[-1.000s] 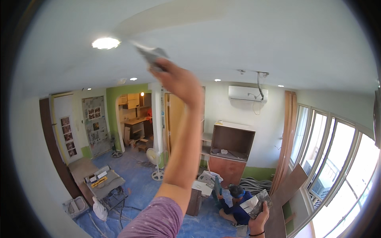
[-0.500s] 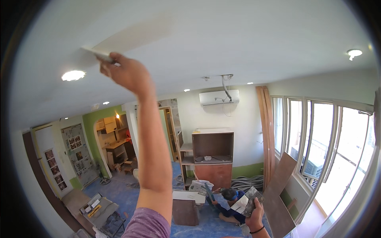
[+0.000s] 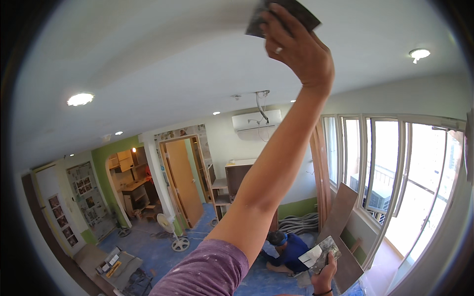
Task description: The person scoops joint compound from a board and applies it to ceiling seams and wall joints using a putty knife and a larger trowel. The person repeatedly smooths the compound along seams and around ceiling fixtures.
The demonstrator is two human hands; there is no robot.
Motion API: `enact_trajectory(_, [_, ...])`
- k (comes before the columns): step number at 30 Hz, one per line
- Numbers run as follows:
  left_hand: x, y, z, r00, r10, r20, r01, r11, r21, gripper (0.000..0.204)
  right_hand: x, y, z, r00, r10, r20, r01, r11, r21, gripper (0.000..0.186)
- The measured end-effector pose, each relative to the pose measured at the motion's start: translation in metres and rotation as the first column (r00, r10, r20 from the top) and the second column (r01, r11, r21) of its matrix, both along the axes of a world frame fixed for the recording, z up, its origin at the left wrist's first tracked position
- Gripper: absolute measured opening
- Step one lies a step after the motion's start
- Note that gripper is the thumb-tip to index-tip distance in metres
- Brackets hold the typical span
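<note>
My left hand, on a raised arm in a purple sleeve, is closed on a dark, wide scraper blade against or just under the white ceiling, where a faint shaded streak shows. Whether the blade touches it I cannot tell. Low at the right, my right hand grips a metal plastering plate smeared with white and grey compound.
A co-worker in blue crouches below, near grey coiled hose and leaning boards. A standing fan, a cluttered work stand and a shelving cabinet are around. Windows line the right.
My left hand and its blade have swung from beside the left ceiling light to the top centre-right. The view has shifted. My right hand still holds the plate low at the right.
</note>
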State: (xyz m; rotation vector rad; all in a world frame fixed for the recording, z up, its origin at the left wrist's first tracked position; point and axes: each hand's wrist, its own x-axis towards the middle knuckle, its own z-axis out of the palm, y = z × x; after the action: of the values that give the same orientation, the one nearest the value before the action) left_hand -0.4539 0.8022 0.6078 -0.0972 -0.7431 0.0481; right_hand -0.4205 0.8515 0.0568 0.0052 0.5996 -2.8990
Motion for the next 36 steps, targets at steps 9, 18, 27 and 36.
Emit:
enact_trajectory(9, [0.076,-0.124,-0.076,0.999,0.006,0.033,-0.006,1.0,0.002,0.046,-0.01,-0.023,-0.01,0.995,0.066,0.078,-0.07,0.996,0.047,0.028])
enact_trajectory(18, [0.269,-0.267,-0.004,0.922,-0.332,-0.201,0.356,0.929,0.099,0.056,-0.026,-0.033,-0.007,0.979,0.198,-0.04,-0.193,0.976,0.101,0.025])
enact_trajectory(27, [0.148,-0.142,-0.008,0.997,-0.012,-0.078,0.01,1.0,-0.025,0.053,-0.018,-0.038,0.004,0.989,0.144,-0.02,-0.143,0.988,0.057,0.023])
enact_trajectory(36, [0.003,-0.047,-0.017,0.944,0.322,0.072,-0.315,0.944,-0.098,0.081,-0.018,-0.022,-0.017,0.994,0.083,-0.068,-0.083,0.997,0.005,0.028])
